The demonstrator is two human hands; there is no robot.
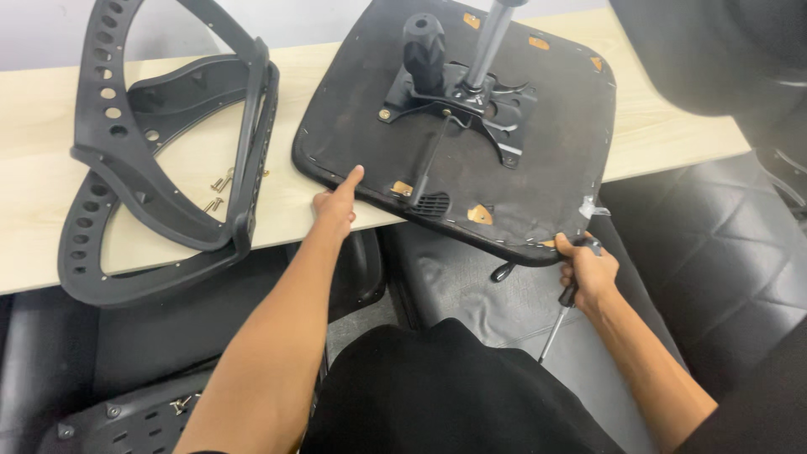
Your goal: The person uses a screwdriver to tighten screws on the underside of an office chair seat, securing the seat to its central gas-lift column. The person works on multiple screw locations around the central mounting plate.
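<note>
A pale wooden table (50,176) crosses the upper half of the frame. On its right part an upturned office chair seat (538,160) lies bottom up, its near edge overhanging the table. Bolted at the seat's centre is a black tilt mechanism (471,97) with a chrome gas cylinder (490,38) rising from it. At upper left rests a black perforated chair back frame (160,151), with a few small screws (220,187) just beside it. The left hand (336,206) presses the seat's near left edge, index finger extended. The right hand (588,271), at the seat's lower right corner, is clenched around a screwdriver (561,313) pointing downward.
</note>
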